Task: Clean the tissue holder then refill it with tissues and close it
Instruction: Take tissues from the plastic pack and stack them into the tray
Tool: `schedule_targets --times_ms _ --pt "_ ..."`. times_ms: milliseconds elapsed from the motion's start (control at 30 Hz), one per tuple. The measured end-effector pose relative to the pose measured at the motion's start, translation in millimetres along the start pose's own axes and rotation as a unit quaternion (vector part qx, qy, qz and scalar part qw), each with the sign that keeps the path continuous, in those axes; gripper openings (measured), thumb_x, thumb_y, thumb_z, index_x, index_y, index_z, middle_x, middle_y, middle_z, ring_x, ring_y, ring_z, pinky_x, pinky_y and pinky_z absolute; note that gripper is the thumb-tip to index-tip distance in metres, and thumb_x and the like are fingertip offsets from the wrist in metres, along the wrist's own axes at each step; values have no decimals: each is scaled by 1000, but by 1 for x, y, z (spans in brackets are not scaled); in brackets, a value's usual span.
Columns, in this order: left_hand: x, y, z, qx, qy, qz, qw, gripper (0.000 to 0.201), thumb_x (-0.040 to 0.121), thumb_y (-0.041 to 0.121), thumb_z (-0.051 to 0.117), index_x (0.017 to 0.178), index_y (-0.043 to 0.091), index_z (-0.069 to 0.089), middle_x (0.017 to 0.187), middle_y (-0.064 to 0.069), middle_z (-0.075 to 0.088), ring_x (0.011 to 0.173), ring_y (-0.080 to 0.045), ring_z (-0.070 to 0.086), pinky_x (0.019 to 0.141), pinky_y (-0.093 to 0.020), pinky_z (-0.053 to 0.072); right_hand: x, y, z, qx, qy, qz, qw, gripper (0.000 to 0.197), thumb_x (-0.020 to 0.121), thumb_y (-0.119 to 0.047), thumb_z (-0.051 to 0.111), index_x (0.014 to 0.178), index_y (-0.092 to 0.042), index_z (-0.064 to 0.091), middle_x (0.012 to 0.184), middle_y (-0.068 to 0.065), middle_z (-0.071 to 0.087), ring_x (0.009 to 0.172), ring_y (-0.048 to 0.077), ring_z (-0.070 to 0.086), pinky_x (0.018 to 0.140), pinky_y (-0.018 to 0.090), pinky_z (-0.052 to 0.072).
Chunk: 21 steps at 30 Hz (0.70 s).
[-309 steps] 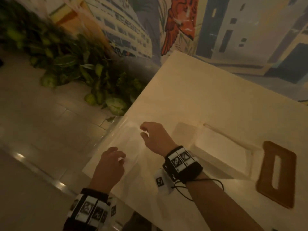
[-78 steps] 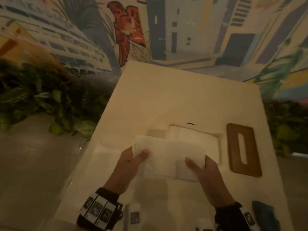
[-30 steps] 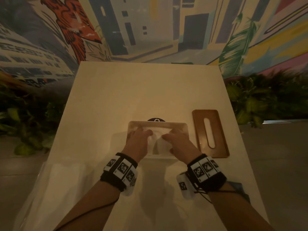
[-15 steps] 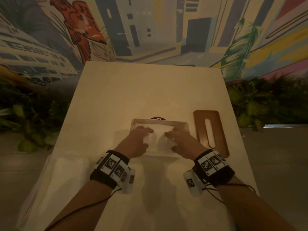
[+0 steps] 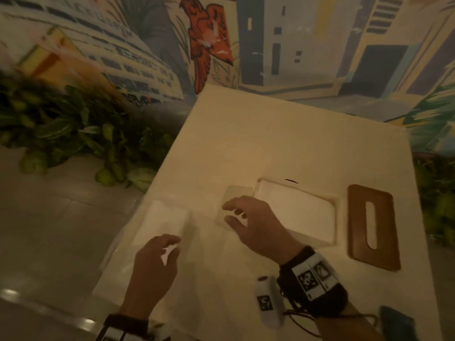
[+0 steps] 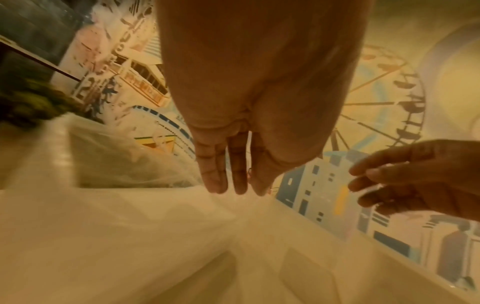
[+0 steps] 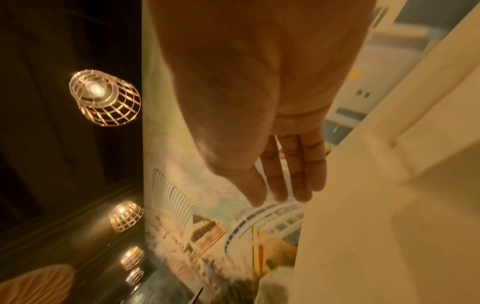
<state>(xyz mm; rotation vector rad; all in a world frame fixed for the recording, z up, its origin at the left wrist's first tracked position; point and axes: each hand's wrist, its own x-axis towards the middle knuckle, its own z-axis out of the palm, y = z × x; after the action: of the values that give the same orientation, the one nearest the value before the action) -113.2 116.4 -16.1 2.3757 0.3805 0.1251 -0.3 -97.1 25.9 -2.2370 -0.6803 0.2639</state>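
The pale tissue holder (image 5: 338, 217) stands open on the table with a white stack of tissues (image 5: 295, 210) inside. Its brown slotted lid (image 5: 373, 227) lies flat just right of it. A clear plastic pack of white tissues (image 5: 162, 222) lies at the table's left edge. My left hand (image 5: 170, 244) hovers over the pack's near end, fingers straight and holding nothing; the left wrist view shows its fingers (image 6: 223, 174) above the plastic (image 6: 124, 160). My right hand (image 5: 234, 212) is spread open left of the holder, also empty.
A dark cloth (image 5: 396, 323) lies at the table's near right corner. Leafy plants (image 5: 73, 134) line the floor left of the table (image 5: 270, 143), and a painted wall stands behind it. Lamps (image 7: 103, 96) hang overhead.
Both hands have left the holder, where they pressed on the tissues, and moved left toward the plastic pack. The view has swung left with them.
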Motion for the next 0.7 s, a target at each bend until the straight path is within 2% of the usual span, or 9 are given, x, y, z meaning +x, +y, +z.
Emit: schedule_targets --times_ms 67,133,267,433,567,633,700 --pt "-8 -15 -7 21 17 -45 999 25 80 -2 69 93 19 69 93 9 65 83 -12 61 79 -28 52 18 -10 28 13 -24 -17 999 18 93 -17 60 109 -16 66 103 -1 67 87 9 58 82 28 49" --pt "-11 -26 -11 42 17 -73 996 26 80 -3 68 97 17 69 99 3 66 90 -16 60 88 -37 52 36 -20 54 20 -56 -16 998 19 95 -18 54 111 -16 65 106 0 67 92 11 57 87 30 49" --pt "-7 -43 -12 89 -44 -144 985 34 82 0 65 111 18 65 118 -1 60 113 -22 54 102 -37 44 68 -41 95 -33 -133 -4 991 26 99 -17 47 121 -14 59 121 5 61 111 21 53 98 31 41" --pt "-3 -61 -7 113 -108 -216 964 50 79 6 65 121 30 57 129 2 49 118 -22 48 99 -33 39 98 -45 134 -151 -225 5 963 34 99 -11 44 132 -3 45 133 16 49 123 30 46 104 33 32" --pt "1 -58 -6 98 -119 -238 959 47 81 2 62 119 29 58 124 3 45 114 -24 44 90 -31 42 112 -48 151 -228 -247 22 942 34 95 -8 48 127 2 44 131 22 48 120 33 49 101 38 41" --pt "3 -56 -6 97 -119 -243 958 46 81 0 61 117 28 58 120 3 45 111 -25 44 85 -29 42 115 -51 158 -260 -238 27 935 41 94 -7 50 132 5 41 132 22 49 120 33 50 99 39 46" --pt "4 -57 -5 99 -114 -245 958 46 81 0 62 117 29 58 118 2 45 109 -25 45 85 -31 45 117 -52 165 -293 -225 40 928 53 93 -9 51 139 8 32 136 23 46 122 34 50 98 40 47"
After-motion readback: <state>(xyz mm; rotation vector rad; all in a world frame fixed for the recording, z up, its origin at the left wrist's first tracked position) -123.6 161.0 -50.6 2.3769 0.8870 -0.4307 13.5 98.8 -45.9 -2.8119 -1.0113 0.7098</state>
